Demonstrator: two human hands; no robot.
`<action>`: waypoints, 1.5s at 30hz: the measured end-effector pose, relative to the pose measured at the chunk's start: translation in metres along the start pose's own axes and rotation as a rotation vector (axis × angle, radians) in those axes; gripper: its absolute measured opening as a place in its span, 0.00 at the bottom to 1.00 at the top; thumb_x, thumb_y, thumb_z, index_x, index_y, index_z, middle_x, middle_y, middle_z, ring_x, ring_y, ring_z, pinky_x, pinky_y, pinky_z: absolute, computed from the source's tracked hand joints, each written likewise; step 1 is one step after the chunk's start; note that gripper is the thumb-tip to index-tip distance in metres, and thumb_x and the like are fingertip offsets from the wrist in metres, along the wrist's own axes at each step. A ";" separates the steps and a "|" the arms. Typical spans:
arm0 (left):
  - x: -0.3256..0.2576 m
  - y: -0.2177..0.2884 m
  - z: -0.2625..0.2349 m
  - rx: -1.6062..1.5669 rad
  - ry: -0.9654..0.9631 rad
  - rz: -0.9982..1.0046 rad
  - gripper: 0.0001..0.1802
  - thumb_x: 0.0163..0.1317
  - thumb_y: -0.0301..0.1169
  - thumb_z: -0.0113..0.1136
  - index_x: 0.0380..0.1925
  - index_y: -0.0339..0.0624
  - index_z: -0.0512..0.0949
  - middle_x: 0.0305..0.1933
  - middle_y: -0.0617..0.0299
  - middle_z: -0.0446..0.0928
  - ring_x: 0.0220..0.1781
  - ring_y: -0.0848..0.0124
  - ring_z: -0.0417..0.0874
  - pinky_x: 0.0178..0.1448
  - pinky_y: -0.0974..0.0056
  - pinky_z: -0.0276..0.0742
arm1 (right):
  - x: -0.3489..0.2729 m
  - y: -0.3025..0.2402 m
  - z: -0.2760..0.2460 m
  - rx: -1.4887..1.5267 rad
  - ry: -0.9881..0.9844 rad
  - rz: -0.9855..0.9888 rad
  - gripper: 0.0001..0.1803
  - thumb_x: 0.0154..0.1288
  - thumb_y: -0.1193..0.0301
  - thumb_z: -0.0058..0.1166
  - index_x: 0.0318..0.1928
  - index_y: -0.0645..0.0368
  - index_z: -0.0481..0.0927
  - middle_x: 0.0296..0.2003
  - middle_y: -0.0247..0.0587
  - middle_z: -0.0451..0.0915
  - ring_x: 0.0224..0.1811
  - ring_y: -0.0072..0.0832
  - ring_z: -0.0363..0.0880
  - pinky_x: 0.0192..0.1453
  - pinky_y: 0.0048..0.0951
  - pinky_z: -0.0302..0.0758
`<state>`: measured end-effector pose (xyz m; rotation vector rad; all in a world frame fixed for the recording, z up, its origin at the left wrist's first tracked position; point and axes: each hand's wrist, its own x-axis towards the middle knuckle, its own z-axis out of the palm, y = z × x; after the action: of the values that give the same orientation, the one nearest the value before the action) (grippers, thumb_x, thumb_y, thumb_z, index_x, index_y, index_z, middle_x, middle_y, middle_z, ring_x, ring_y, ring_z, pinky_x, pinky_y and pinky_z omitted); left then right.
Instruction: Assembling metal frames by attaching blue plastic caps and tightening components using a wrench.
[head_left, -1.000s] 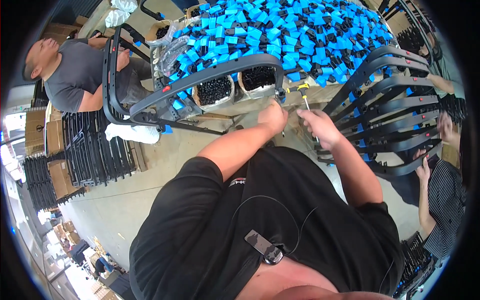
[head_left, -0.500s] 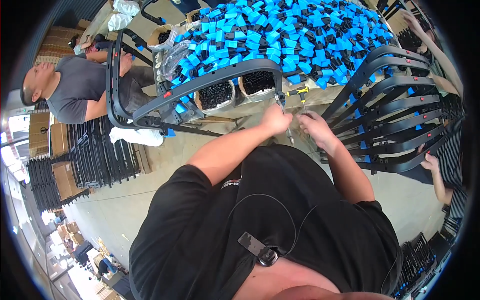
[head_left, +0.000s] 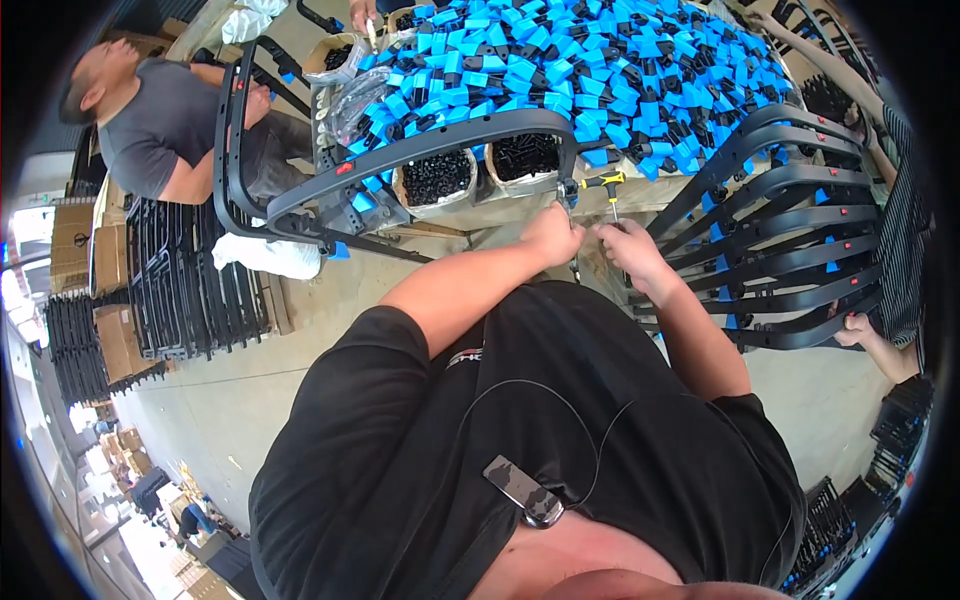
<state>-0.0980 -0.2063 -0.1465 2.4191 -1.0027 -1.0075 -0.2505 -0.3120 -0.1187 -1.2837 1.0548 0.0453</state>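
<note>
Handled well, the metal tool (head_left: 569, 192) sits square to the end of the black frame (head_left: 430, 146), with the wrist straight so that its head does not slip and scuff the finish. The person's left hand (head_left: 553, 238) is curled around that tool, fingers folded in; whether its head actually touches the frame cannot be told. The right hand (head_left: 634, 254), just beside at about 3 o'clock, has its fingers wrapped around the shaft of a screwdriver (head_left: 604, 182), whose yellow and black handle points away toward 11 o'clock. A grip on the shaft suits carrying; for turning, the palm would be better placed on the crossbar, and the tip, hard to make out here, is best aimed away from the left hand.

The frame spans roughly 9 to 12 o'clock from the left hand, its near end just above the knuckles. It looks dark and matte, a long bar with smoothly rounded corners and a small red button (head_left: 345, 168) on its face. Behind it, at 10 to 11 o'clock, two boxes (head_left: 440, 209) hold small black parts (head_left: 437, 178); a heap of blue and black pieces (head_left: 600, 85) lies toward 12 and 1.
</note>
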 end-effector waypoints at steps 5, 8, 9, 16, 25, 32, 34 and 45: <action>-0.010 -0.010 -0.010 -0.520 0.022 0.110 0.11 0.60 0.34 0.60 0.31 0.37 0.78 0.28 0.54 0.81 0.31 0.64 0.82 0.38 0.56 0.77 | 0.036 0.015 -0.001 0.194 0.101 -0.125 0.17 0.71 0.64 0.60 0.51 0.63 0.75 0.29 0.31 0.74 0.27 0.18 0.71 0.28 0.26 0.67; -0.014 -0.019 -0.041 -0.799 0.101 -0.010 0.08 0.62 0.32 0.59 0.31 0.39 0.76 0.27 0.60 0.79 0.27 0.68 0.79 0.33 0.60 0.75 | 0.051 0.004 0.006 0.156 0.117 -0.218 0.15 0.71 0.65 0.60 0.48 0.64 0.76 0.28 0.31 0.74 0.27 0.17 0.70 0.30 0.26 0.67; -0.006 -0.034 -0.039 -0.877 0.191 0.019 0.06 0.63 0.31 0.59 0.32 0.41 0.75 0.28 0.61 0.80 0.26 0.69 0.78 0.33 0.61 0.74 | 0.064 0.007 0.005 0.178 0.131 -0.182 0.17 0.70 0.66 0.60 0.51 0.67 0.78 0.29 0.31 0.75 0.29 0.16 0.69 0.31 0.26 0.67; 0.001 -0.133 -0.089 -0.385 0.269 -0.235 0.15 0.63 0.38 0.63 0.36 0.33 0.83 0.32 0.52 0.84 0.32 0.63 0.84 0.38 0.55 0.78 | 0.069 0.020 0.016 0.428 0.295 -0.178 0.23 0.69 0.66 0.62 0.58 0.70 0.78 0.29 0.29 0.75 0.26 0.14 0.65 0.28 0.23 0.61; 0.013 -0.200 -0.132 -0.238 0.423 -0.281 0.40 0.49 0.36 0.71 0.63 0.29 0.73 0.57 0.41 0.82 0.56 0.53 0.85 0.62 0.57 0.80 | 0.086 0.033 0.018 0.448 0.405 -0.213 0.16 0.72 0.68 0.59 0.54 0.65 0.78 0.23 0.25 0.70 0.19 0.15 0.62 0.21 0.25 0.58; -0.072 -0.219 -0.115 -0.430 0.623 -0.031 0.28 0.55 0.33 0.72 0.56 0.31 0.77 0.47 0.49 0.83 0.42 0.63 0.86 0.49 0.62 0.82 | 0.073 0.076 -0.014 0.049 0.488 0.012 0.15 0.68 0.64 0.60 0.47 0.63 0.80 0.25 0.33 0.74 0.21 0.23 0.71 0.21 0.30 0.65; -0.101 -0.242 -0.111 -0.460 0.568 -0.006 0.23 0.59 0.30 0.70 0.53 0.33 0.78 0.45 0.54 0.83 0.41 0.70 0.84 0.48 0.65 0.81 | 0.059 0.083 0.023 -0.267 0.266 -0.021 0.13 0.66 0.65 0.61 0.43 0.62 0.83 0.25 0.35 0.77 0.22 0.23 0.73 0.21 0.31 0.65; -0.153 -0.195 -0.240 -0.271 0.743 0.579 0.08 0.62 0.23 0.66 0.40 0.36 0.79 0.39 0.56 0.80 0.35 0.67 0.82 0.42 0.64 0.79 | 0.098 -0.096 0.230 0.026 -0.145 0.172 0.18 0.69 0.60 0.58 0.38 0.66 0.79 0.30 0.52 0.81 0.24 0.38 0.81 0.30 0.40 0.77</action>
<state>0.0921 0.0478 -0.0101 1.8443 -1.0754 -0.0206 -0.0017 -0.2140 -0.1319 -1.1457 1.0346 0.2509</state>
